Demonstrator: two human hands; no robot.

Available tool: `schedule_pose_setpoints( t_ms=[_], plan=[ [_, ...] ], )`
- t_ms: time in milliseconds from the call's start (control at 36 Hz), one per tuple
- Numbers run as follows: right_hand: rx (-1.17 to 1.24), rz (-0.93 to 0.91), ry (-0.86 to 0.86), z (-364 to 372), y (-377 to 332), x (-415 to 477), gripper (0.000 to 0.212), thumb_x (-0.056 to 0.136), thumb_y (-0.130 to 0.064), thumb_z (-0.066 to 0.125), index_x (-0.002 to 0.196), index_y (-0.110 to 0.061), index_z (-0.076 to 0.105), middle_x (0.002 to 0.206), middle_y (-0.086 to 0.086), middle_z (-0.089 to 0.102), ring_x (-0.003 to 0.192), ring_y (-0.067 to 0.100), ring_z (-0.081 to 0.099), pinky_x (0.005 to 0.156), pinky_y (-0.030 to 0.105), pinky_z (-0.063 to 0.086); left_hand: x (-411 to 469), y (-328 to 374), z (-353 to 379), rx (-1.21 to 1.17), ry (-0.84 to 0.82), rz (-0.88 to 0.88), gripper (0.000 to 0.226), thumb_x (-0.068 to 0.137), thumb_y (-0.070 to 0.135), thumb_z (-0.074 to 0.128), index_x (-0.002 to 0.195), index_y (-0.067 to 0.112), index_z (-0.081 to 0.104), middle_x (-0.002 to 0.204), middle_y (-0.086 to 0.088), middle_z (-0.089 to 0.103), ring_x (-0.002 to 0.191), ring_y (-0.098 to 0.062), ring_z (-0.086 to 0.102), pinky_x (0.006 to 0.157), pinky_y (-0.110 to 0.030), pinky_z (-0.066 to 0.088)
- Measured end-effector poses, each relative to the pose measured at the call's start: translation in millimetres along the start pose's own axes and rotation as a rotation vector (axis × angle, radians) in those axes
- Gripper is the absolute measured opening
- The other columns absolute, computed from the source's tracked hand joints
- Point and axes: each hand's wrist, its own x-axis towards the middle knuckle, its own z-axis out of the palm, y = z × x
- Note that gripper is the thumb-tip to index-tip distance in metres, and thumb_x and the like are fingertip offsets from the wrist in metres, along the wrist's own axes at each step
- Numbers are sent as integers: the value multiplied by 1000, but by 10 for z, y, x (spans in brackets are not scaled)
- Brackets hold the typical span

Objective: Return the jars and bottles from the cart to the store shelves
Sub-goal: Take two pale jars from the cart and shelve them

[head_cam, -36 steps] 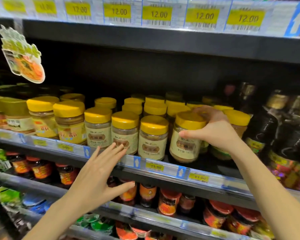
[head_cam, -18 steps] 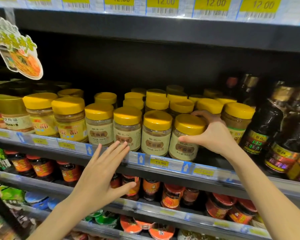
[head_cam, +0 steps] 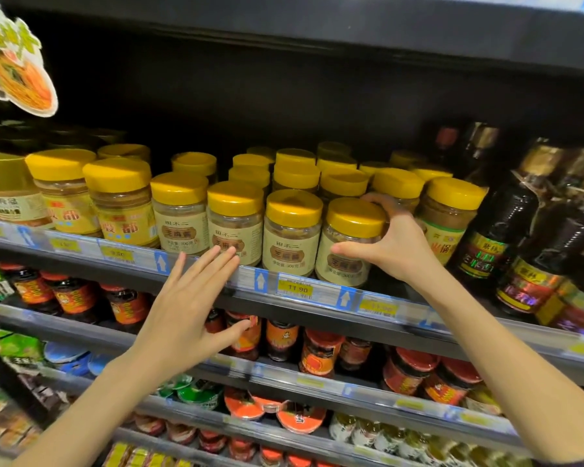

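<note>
Yellow tags dot the shelf rail point(head_cam: 246, 276), and nearest of all the left hand point(head_cam: 189, 308) hovers before it, fingers straight, close together, holding nothing. Just beyond, the right hand point(head_cam: 393, 251) grips a yellow-lidded jar point(head_cam: 346, 267), thumb across the label and fingers curled behind. The jar stands upright at the shelf front, at the right end of its matching row. Behind it sit more jars point(head_cam: 344, 183), with dark bottles point(head_cam: 496, 237) to the right. Placing looks nearly done. Next, the hand should let go cleanly without nudging the neighbours.
</note>
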Motion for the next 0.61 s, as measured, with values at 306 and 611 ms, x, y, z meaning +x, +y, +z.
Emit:
schedule_pose_setpoints(
  t_ms=[306,611],
  plan=[
    [-47,19,-67,-41,-179,-137,87,62,-44,81,133,-17,39,129,1,55,117,18,53,91,25,42,1,-84,-114,95,-103,63,87,80,64,40,147,12,25,154,0,22,144,-17,16,115,-46,12],
    [-310,84,-7,-105,-541,-847,86,72,-27,79,142,-8,32,144,11,41,133,27,40,106,37,35,-149,-229,-650,-59,-334,152,78,89,48,53,150,24,10,157,9,3,144,-4,3,120,-31,7]
  ],
)
